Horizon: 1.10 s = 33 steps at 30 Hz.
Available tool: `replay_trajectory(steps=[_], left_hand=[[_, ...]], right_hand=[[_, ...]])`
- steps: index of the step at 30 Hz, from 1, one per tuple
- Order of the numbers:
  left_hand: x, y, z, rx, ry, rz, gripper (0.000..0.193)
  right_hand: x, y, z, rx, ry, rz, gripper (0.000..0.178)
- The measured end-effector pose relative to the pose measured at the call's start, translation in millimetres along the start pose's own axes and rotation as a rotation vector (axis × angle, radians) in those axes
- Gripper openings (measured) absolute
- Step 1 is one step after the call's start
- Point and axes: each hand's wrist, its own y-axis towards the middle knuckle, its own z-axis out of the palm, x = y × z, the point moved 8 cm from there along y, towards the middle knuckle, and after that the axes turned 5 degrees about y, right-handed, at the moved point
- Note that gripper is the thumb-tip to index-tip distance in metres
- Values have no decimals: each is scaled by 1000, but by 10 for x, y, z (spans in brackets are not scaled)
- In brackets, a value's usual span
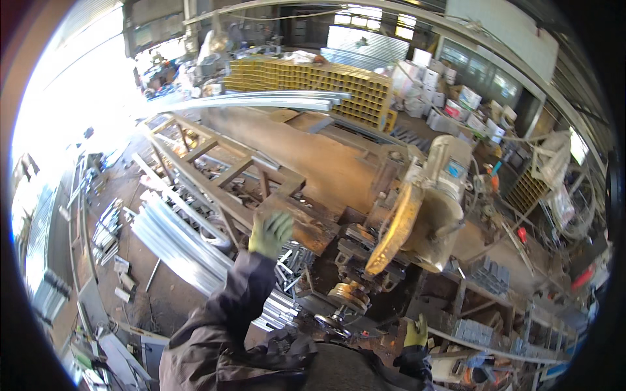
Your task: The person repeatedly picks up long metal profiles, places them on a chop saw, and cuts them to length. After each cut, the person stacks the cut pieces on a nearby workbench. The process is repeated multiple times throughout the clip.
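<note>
My left hand (270, 235), in a pale yellow-green work glove, is raised with its fingers stretched out and nothing visible in them. It is beside the near end of a rusty steel frame stand (242, 171). My right hand (415, 331), gloved alike, hangs low at the left edge of a metal side bench (450, 335); its fingers show partly, apart, holding nothing I can see. Between and beyond the hands stands a cut-off saw with a yellow blade guard (394, 231) and a grey motor (450, 159). Below the guard are a clamping vise (362, 251) and its handwheel (334, 324).
Long shiny metal tubes (179, 238) lie in a bundle at left, with offcuts around. More tubes (261, 99) extend above the stand. Behind are a stack of yellow square tubes (313, 81) and white boxes (430, 78). Short cut pieces (473, 332) lie on the side bench.
</note>
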Motion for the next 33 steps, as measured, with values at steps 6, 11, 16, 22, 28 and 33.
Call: replay_trajectory(steps=[6, 11, 16, 22, 28, 33], left_hand=[[-756, 2030, 467, 21, -365, 139, 150], [-1373, 3634, 948, 95, -558, 228, 173], [-1535, 4629, 1218, -3, -901, 73, 151], [-1861, 5157, 1711, 494, -978, 250, 116], [-2035, 4992, 1749, 398, -849, 372, 110], [-2427, 4288, 1926, 331, -720, 280, 106]], right_hand=[[-522, -15, 13, -114, -43, 55, 58], [-759, -212, 14, -375, 60, 23, 44], [-358, -602, 303, -316, -361, 162, 42], [277, -536, 944, -175, -457, 178, 39], [791, 132, 1888, 33, -473, 58, 37], [1069, 513, 2483, 178, -473, -14, 34]])
